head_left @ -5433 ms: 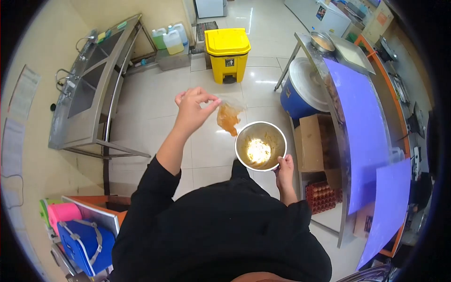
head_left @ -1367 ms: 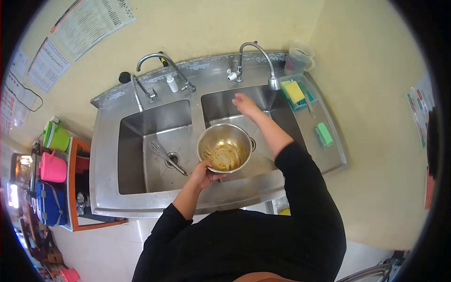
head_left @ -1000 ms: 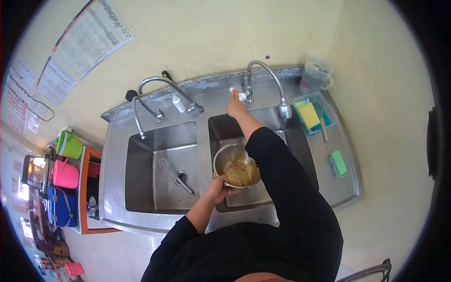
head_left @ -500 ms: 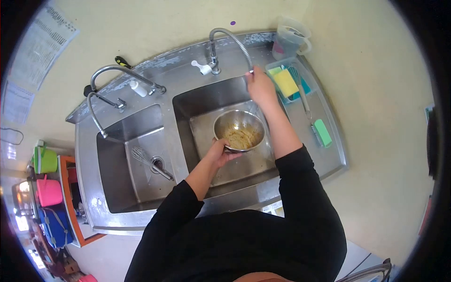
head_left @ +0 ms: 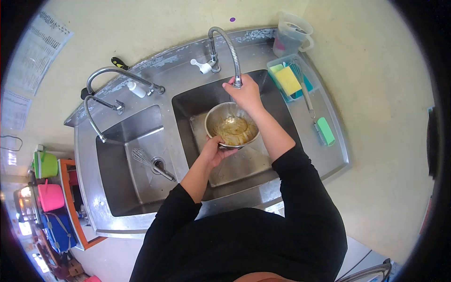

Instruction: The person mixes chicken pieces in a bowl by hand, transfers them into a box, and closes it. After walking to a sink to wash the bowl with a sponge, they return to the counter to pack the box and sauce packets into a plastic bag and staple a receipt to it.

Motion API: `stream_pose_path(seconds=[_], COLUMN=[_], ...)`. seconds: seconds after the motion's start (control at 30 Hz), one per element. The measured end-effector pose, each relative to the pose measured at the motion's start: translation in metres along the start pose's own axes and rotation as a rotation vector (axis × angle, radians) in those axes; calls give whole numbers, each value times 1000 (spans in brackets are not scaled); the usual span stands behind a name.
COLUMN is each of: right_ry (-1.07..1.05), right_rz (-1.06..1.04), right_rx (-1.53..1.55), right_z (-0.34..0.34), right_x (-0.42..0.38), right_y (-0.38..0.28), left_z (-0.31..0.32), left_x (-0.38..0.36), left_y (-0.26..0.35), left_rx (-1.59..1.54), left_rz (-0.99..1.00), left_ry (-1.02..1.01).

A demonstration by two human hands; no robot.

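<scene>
My left hand [head_left: 214,152] grips the lower rim of a metal mixing bowl [head_left: 212,112], thumb inside the edge and fingers beneath. The bowl is tilted, with yellow-brown residue and a shiny wet patch inside. It is held over the right basin [head_left: 230,176] of a steel double sink. Above the bowl, my right hand [head_left: 246,96] is closed around the end of a flexible coil faucet spout [head_left: 233,51]; some of its fingers are hidden. A white faucet lever [head_left: 202,66] stands left of that spout.
A whisk [head_left: 149,162] lies in the left basin [head_left: 136,188] by the drain. Along the right ledge are a plastic container with a yellow sponge [head_left: 288,81], another whisk [head_left: 304,91], a green brush [head_left: 325,131] and a clear pitcher [head_left: 291,35]. Two more spouts arch over the left side.
My right hand has brought the spout end leftward and slightly down, over the bowl. The bowl has shifted a little up and left in my left hand, and its residue looks wetter.
</scene>
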State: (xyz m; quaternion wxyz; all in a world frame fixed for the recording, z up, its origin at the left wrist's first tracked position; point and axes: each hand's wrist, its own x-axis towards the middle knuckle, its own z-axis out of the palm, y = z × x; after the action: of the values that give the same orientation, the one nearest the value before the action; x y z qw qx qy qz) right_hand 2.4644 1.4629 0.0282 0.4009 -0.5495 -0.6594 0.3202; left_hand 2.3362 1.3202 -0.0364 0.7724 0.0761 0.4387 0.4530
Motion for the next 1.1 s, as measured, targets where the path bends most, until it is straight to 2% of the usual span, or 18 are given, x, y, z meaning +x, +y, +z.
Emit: stream_pose_path(seconds=[0.07, 0.37, 0.6, 0.7, 0.77, 1.0, 1.1], right_ry=[127, 370, 291, 278, 294, 143, 101], right_rz=[-9, -40, -7, -20, -44, 98, 106], right_rx=[-11, -211, -150, -150, -184, -192, -185], right_z=[1, 7, 9, 7, 8, 0, -7], right_x=[-6, -8, -2, -4, -3, 0, -1], right_y=[-4, -10, -7, -9, -7, -10, -15], left_z=[-1, 4, 15, 16, 20, 20, 21], left_x=[2, 15, 17, 21, 19, 22, 24], left_y=[-1, -9, -15, -16, -16, -15, -15], left_rx=[-4, 25, 24, 36, 35, 25, -10], left_rz=[-9, -56, -21, -24, -17, -32, -27], left_ry=[2, -27, -67, -156, -138, -67, -98])
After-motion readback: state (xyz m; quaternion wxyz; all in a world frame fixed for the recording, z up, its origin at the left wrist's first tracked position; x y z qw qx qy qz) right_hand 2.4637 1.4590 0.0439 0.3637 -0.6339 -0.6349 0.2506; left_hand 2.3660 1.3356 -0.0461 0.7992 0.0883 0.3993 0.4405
